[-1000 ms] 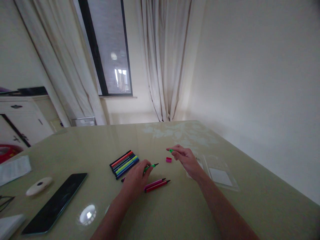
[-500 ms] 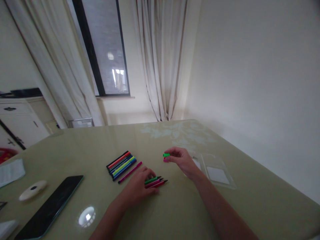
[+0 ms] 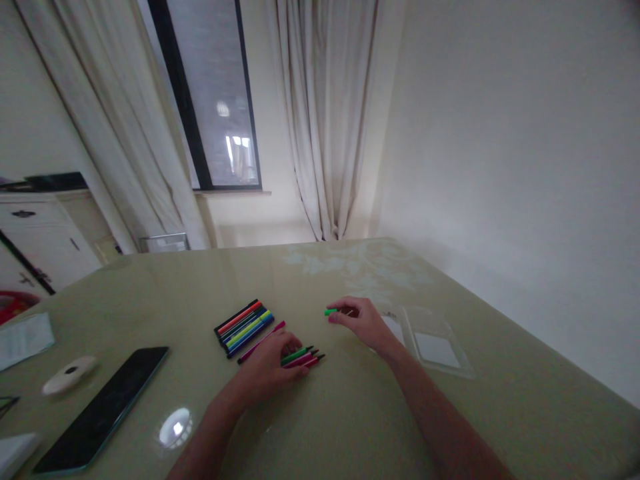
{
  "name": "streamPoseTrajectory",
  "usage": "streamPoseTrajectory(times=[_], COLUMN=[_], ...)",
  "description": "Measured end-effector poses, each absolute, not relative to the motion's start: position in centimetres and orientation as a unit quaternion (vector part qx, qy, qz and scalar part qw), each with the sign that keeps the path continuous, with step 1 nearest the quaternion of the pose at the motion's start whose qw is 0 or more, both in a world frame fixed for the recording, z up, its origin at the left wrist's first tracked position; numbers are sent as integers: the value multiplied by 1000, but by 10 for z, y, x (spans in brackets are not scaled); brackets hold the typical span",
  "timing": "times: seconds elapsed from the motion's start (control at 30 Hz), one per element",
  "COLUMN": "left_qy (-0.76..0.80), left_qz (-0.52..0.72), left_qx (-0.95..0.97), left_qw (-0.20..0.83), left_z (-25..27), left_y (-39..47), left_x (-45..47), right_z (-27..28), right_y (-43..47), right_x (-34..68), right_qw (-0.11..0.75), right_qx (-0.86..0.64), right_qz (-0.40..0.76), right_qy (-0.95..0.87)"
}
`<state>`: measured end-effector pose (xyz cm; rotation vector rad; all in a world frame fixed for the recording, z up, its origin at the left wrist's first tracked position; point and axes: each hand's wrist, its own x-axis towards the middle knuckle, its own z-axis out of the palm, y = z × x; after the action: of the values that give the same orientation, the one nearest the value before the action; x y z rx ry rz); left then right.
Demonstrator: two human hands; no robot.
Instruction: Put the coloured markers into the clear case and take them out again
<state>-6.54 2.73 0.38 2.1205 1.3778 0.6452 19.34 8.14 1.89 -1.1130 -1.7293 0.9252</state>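
My left hand (image 3: 267,367) is closed around a few uncapped felt-tip pens, one green pen (image 3: 296,356) beside pink and red ones, their dark tips pointing right. Fingers pinched, my right hand (image 3: 364,323) holds a green pen cap (image 3: 330,311) above the table; whatever else sits inside its fingers is mostly hidden. Left of my left hand, a row of felt-tip pens (image 3: 245,328) in black, orange, yellow and blue lies side by side. Between that row and the hand rests a single magenta pen (image 3: 277,328), partly covered by the hand.
A clear plastic case (image 3: 440,343) lies opened flat behind my right forearm. To the left are a black phone-like slab (image 3: 103,413), a white oval object (image 3: 70,375) and a paper sheet (image 3: 25,340). The table (image 3: 240,273) meets a wall at right.
My left hand has shifted slightly left with the uncapped pens, closer to the magenta pen. In my right hand the green cap has turned, and the pink cap below it no longer shows clearly.
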Motion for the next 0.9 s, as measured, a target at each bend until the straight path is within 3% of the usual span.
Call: streamPoseTrajectory(times=[0.1,0.3,0.43,0.53,0.73,0.9], left_qy=[551,674,672,631,511,566], left_qz=[270,240,199,239,333,336], left_qx=[753,697,712,735,765,721], left_qw=[236,48,36,63,205,218], left_z=[4,-6,-8,-3,5,3], left_y=[34,44,44,41,29,32], left_x=[-72,-95,-96,-83,-47,-52], right_z=[14,10,8,9,21,26], right_y=[81,74,75,73,57,79], right_x=[192,185,185,179,154,198], right_qw=[383,279,250,286,383,484], right_qx=[-497,-554,-585,-561,-359,-419], right_qz=[265,202,126,131,284,259], right_qy=[-732,-758,-761,-766,-802,-723])
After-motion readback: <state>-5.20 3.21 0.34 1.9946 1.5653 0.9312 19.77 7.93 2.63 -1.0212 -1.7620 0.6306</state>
